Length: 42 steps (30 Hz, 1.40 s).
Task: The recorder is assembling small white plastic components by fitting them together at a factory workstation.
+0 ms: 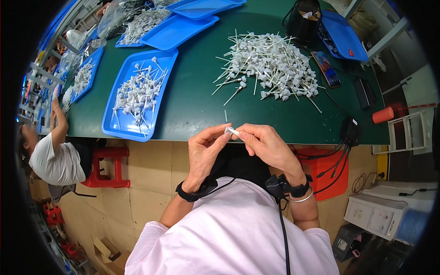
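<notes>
Just over the table's near edge, my two hands meet on a small white plastic part (232, 131). My left hand (205, 149) pinches its left end between thumb and fingertips, and my right hand (266, 144) grips the right end the same way. The fingers hide much of it. A single thin pale tube (225, 116) lies just beyond my left fingertips. Farther right on the table is a large pile of white heads with thin stems (270, 64). Left of my hands, a blue tray (120, 82) holds more of these pieces.
The green table (192, 98) also bears more blue trays (178, 32) at the back left, a phone (326, 68), a black container (303, 20) and a cable hub (350, 130). At far left another person (55, 156) works beside a red stool (107, 167).
</notes>
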Each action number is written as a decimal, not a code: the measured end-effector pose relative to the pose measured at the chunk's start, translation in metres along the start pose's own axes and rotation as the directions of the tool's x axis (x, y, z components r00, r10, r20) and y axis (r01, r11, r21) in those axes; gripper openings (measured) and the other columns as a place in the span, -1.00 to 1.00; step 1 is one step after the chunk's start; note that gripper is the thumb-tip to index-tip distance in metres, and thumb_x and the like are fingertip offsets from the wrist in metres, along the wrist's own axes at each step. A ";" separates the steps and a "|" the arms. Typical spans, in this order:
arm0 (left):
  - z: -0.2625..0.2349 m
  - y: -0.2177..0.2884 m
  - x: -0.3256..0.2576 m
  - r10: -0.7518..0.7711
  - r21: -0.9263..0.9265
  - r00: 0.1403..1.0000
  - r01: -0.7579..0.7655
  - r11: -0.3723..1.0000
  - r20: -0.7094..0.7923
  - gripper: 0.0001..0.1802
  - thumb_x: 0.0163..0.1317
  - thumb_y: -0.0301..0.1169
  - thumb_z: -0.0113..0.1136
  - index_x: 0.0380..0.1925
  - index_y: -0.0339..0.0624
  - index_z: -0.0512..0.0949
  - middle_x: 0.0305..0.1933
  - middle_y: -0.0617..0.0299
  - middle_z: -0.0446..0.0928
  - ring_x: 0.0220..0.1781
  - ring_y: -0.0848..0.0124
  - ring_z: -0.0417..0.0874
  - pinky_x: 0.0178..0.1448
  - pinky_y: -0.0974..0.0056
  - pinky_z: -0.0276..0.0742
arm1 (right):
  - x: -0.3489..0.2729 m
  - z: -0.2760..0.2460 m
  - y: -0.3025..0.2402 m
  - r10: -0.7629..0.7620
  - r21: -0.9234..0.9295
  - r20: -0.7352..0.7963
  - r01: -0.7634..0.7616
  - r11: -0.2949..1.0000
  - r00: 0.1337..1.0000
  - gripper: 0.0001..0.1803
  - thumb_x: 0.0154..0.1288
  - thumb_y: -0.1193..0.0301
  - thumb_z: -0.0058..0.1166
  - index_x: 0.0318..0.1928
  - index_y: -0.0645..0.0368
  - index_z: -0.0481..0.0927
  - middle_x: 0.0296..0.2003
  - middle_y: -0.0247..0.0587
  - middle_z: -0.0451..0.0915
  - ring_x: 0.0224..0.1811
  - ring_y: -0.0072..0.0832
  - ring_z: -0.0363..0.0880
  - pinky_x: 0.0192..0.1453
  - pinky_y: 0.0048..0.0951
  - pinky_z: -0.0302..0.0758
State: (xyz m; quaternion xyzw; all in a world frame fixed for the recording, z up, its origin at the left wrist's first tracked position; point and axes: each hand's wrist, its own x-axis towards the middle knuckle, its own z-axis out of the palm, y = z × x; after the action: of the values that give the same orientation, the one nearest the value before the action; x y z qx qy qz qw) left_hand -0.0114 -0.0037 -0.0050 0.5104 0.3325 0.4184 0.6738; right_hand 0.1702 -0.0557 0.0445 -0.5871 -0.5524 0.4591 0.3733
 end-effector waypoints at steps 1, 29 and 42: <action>0.001 0.001 0.000 -0.021 -0.008 1.000 0.021 1.000 -0.004 -0.73 0.30 -0.56 0.27 0.00 -0.30 0.65 -0.15 0.16 0.71 -0.10 0.48 0.71 -0.02 0.43 0.61 | -0.002 -0.001 -0.005 0.006 -0.046 -0.010 -0.006 0.999 1.000 -0.71 0.52 0.30 -0.04 -0.16 0.26 0.65 -0.68 -0.24 0.43 -0.63 -0.45 0.43 -0.47 -0.35 0.36; 0.021 -0.005 0.002 0.029 -0.036 0.983 -0.036 0.999 -0.179 -0.77 0.30 -0.56 0.27 -0.05 -0.37 0.61 -0.15 0.10 0.70 -0.15 0.44 0.73 -0.16 0.43 0.65 | -0.017 0.038 -0.006 -0.340 -0.634 -0.349 0.047 0.772 0.873 -0.84 0.44 0.37 0.04 -0.16 0.21 0.53 -0.50 -0.06 0.54 -0.55 -0.07 0.60 -0.52 -0.14 0.50; 0.022 -0.018 0.001 0.189 0.017 0.958 -0.190 0.982 -0.214 -0.78 0.27 -0.64 0.28 -0.07 -0.35 0.62 -0.15 0.18 0.69 -0.10 0.53 0.70 0.00 0.47 0.60 | -0.014 0.040 -0.011 -0.339 -0.679 -0.347 0.015 0.734 0.875 -0.85 0.44 0.36 0.04 -0.17 0.19 0.51 -0.51 -0.09 0.54 -0.58 -0.11 0.60 -0.55 -0.19 0.50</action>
State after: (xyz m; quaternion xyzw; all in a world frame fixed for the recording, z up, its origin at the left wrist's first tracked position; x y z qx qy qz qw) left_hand 0.0120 -0.0145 -0.0164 0.4907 0.3520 0.5340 0.5917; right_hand 0.1288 -0.0717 0.0444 -0.7125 -0.6311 0.0483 0.3029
